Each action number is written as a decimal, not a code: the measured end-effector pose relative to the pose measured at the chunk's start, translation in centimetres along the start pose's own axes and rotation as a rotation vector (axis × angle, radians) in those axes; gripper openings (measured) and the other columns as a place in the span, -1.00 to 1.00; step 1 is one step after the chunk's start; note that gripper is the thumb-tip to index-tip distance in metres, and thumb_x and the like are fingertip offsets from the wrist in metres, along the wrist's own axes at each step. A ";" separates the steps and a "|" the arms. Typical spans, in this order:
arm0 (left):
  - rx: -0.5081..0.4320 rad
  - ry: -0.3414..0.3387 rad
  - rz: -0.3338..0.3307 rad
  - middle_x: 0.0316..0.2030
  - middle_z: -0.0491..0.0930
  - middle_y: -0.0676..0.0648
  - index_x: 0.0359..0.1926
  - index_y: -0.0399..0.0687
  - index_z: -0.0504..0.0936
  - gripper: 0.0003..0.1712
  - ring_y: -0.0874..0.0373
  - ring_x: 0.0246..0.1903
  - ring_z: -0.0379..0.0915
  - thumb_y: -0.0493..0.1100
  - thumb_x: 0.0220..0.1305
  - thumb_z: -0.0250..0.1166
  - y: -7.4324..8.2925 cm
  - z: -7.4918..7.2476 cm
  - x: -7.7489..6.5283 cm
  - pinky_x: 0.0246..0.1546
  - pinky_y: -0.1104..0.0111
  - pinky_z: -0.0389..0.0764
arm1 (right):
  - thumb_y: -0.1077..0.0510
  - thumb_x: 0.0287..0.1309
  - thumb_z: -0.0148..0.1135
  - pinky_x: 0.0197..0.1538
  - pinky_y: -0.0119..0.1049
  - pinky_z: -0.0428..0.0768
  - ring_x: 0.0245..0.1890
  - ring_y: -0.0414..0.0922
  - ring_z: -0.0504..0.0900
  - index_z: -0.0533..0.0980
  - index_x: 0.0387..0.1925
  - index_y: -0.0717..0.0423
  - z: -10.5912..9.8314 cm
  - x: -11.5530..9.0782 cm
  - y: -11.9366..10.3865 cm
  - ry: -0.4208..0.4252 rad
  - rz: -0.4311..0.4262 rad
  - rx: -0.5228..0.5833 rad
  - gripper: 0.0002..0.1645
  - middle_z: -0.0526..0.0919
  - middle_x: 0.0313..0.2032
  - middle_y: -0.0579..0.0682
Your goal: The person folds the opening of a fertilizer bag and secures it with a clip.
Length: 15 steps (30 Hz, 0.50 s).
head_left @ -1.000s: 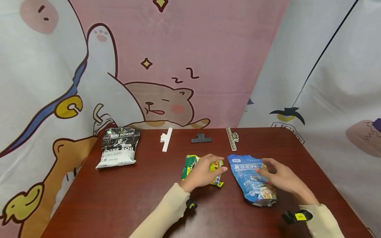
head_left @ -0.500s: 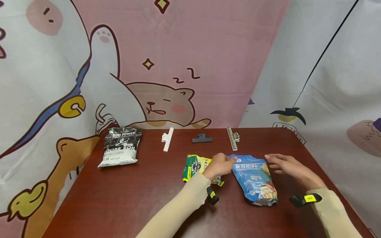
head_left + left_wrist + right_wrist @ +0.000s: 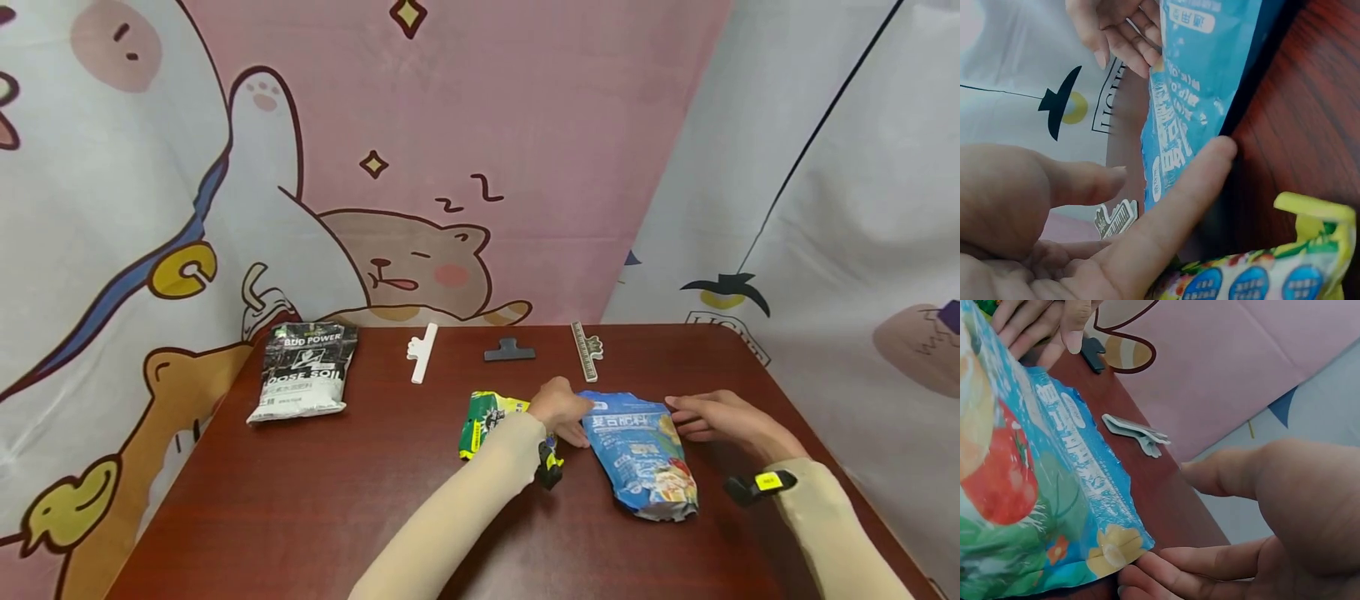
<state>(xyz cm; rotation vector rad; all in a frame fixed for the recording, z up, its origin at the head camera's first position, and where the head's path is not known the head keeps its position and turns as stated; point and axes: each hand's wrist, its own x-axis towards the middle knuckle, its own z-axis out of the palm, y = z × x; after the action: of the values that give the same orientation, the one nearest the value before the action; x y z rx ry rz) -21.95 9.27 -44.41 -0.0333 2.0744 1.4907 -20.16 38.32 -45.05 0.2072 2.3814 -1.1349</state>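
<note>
A blue printed pouch [image 3: 637, 454] with Chinese lettering lies flat on the table between the two hands. My left hand [image 3: 562, 410] is at its upper left edge, with straight fingers reaching the side and the thumb held apart, as the left wrist view shows. On the opposite side my right hand [image 3: 723, 418] has its fingertips at the pouch's upper right corner. In the right wrist view the thumb [image 3: 1216, 475] of that hand stands well off the pouch. A small green and yellow packet [image 3: 480, 421] lies partly hidden under my left wrist and sleeve.
Along the back of the brown table [image 3: 315, 517] lie a white clip [image 3: 424, 353], a black clip [image 3: 508, 350] and a silvery clip [image 3: 587, 353]. A black and white soil bag [image 3: 302, 375] lies at the back left. A cartoon curtain [image 3: 570, 167] hangs behind.
My left hand has moved right, from over the green and yellow packet to the blue pouch's left edge. My right hand has come off the pouch's face to its right edge.
</note>
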 end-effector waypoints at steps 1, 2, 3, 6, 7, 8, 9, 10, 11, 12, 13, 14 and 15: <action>0.002 -0.006 -0.013 -0.39 0.70 -0.43 0.45 -0.35 0.27 -0.33 -0.32 -0.30 0.75 -0.18 0.46 0.27 0.0 0.0 0.2 -0.14 -0.07 0.74 | -0.44 0.36 0.10 0.13 -0.04 0.71 0.03 0.02 0.72 0.26 0.39 0.55 0.1 0.2 0.0 0.008 0.000 0.003 0.14 0.58 0.20 0.40; 0.002 -0.007 -0.027 -0.42 0.70 -0.44 0.44 -0.34 0.29 -0.34 -0.32 -0.32 0.75 -0.20 0.44 0.28 0.1 0.1 0.4 -0.15 -0.08 0.74 | -0.41 0.37 0.11 0.10 -0.05 0.72 -0.01 0.01 0.73 0.27 0.37 0.57 0.1 0.4 0.0 0.016 -0.002 0.003 0.12 0.59 0.18 0.40; 0.009 -0.005 -0.040 -0.46 0.69 -0.43 0.41 -0.33 0.32 -0.37 -0.31 -0.34 0.76 -0.21 0.43 0.28 0.1 0.3 0.6 -0.17 -0.08 0.75 | -0.38 0.39 0.12 0.07 -0.07 0.74 -0.04 -0.02 0.74 0.29 0.34 0.59 0.1 0.5 0.0 0.025 0.000 0.008 0.09 0.61 0.15 0.40; 0.028 0.011 -0.076 -0.53 0.67 -0.42 0.28 -0.36 0.43 -0.48 -0.29 -0.43 0.75 -0.26 0.39 0.31 0.2 0.8 1.3 -0.23 -0.06 0.76 | -0.28 0.43 0.14 0.01 -0.10 0.76 -0.13 -0.08 0.73 0.34 0.29 0.62 0.2 1.0 0.1 0.042 -0.007 0.011 -0.02 0.63 0.07 0.38; 0.032 0.021 -0.085 -0.54 0.67 -0.43 0.21 -0.39 0.46 -0.54 -0.29 -0.43 0.75 -0.28 0.38 0.32 0.2 0.9 1.4 -0.24 -0.06 0.76 | -0.23 0.45 0.15 -0.01 -0.10 0.77 -0.14 -0.08 0.74 0.36 0.27 0.62 0.2 1.1 0.1 0.047 -0.006 0.016 -0.08 0.64 0.05 0.38; 0.042 0.039 -0.092 -0.57 0.67 -0.42 0.14 -0.40 0.50 -0.61 -0.27 -0.45 0.75 -0.30 0.37 0.32 0.2 1.0 1.6 -0.26 -0.05 0.77 | -0.19 0.45 0.15 -0.03 -0.11 0.77 -0.16 -0.09 0.74 0.39 0.26 0.61 0.3 1.3 0.0 0.052 -0.006 0.011 -0.13 0.66 0.03 0.36; 0.051 0.055 -0.096 -0.58 0.66 -0.42 0.09 -0.41 0.53 -0.65 -0.26 -0.48 0.74 -0.31 0.36 0.32 0.2 1.2 1.7 -0.30 -0.03 0.77 | -0.15 0.45 0.16 -0.04 -0.11 0.77 -0.17 -0.08 0.74 0.41 0.24 0.60 0.4 1.3 0.0 0.057 -0.005 0.008 -0.18 0.67 0.02 0.36; 0.060 0.070 -0.098 -0.60 0.66 -0.41 0.04 -0.42 0.56 -0.69 -0.25 -0.50 0.74 -0.32 0.36 0.32 0.1 1.3 1.8 -0.33 -0.02 0.77 | -0.12 0.45 0.18 -0.05 -0.12 0.77 -0.18 -0.08 0.74 0.44 0.21 0.59 0.4 1.4 -0.1 0.063 -0.005 0.000 -0.22 0.68 0.01 0.35; 0.078 0.085 -0.092 -0.60 0.66 -0.40 0.03 -0.43 0.57 -0.71 -0.24 -0.52 0.74 -0.34 0.34 0.32 0.1 1.4 1.9 -0.36 0.01 0.77 | -0.08 0.44 0.19 -0.06 -0.13 0.78 -0.19 -0.09 0.74 0.48 0.18 0.58 0.5 1.5 -0.1 0.071 -0.002 -0.008 -0.27 0.69 -0.01 0.33; 0.103 0.103 -0.083 -0.60 0.66 -0.39 0.01 -0.43 0.59 -0.72 -0.22 -0.54 0.73 -0.35 0.33 0.33 0.0 1.5 2.0 -0.39 0.04 0.77 | -0.04 0.43 0.20 -0.08 -0.13 0.78 -0.20 -0.09 0.74 0.50 0.16 0.58 0.5 1.5 -0.2 0.079 -0.001 -0.016 -0.32 0.70 -0.02 0.33; 0.132 0.123 -0.073 -0.59 0.66 -0.36 0.00 -0.43 0.60 -0.72 -0.21 -0.56 0.73 -0.36 0.31 0.34 0.1 1.6 1.9 -0.39 0.07 0.78 | -0.01 0.41 0.22 -0.09 -0.14 0.78 -0.23 -0.09 0.74 0.53 0.12 0.58 0.6 1.6 -0.2 0.091 0.005 -0.023 -0.36 0.71 -0.05 0.31; 0.158 0.138 -0.066 -0.57 0.67 -0.34 0.03 -0.41 0.61 -0.69 -0.19 -0.58 0.72 -0.35 0.30 0.35 0.1 1.7 2.0 -0.39 0.11 0.78 | 0.01 0.39 0.24 -0.10 -0.15 0.78 -0.24 -0.10 0.73 0.55 0.09 0.57 0.6 1.7 -0.1 0.099 0.007 -0.030 -0.38 0.71 -0.07 0.30; 0.198 0.154 -0.053 -0.51 0.68 -0.32 0.05 -0.38 0.63 -0.68 -0.16 -0.57 0.72 -0.35 0.29 0.37 0.0 1.8 2.0 -0.35 0.14 0.78 | 0.02 0.37 0.25 -0.11 -0.15 0.78 -0.26 -0.10 0.73 0.56 0.06 0.58 0.6 1.7 -0.1 0.107 0.011 -0.034 -0.40 0.71 -0.09 0.28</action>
<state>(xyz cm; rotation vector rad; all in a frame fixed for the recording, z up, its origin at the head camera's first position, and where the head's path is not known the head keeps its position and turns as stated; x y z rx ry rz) -22.88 11.48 -45.69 -0.1294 2.3168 1.2807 -21.46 37.66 -46.15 0.2747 2.4879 -1.1027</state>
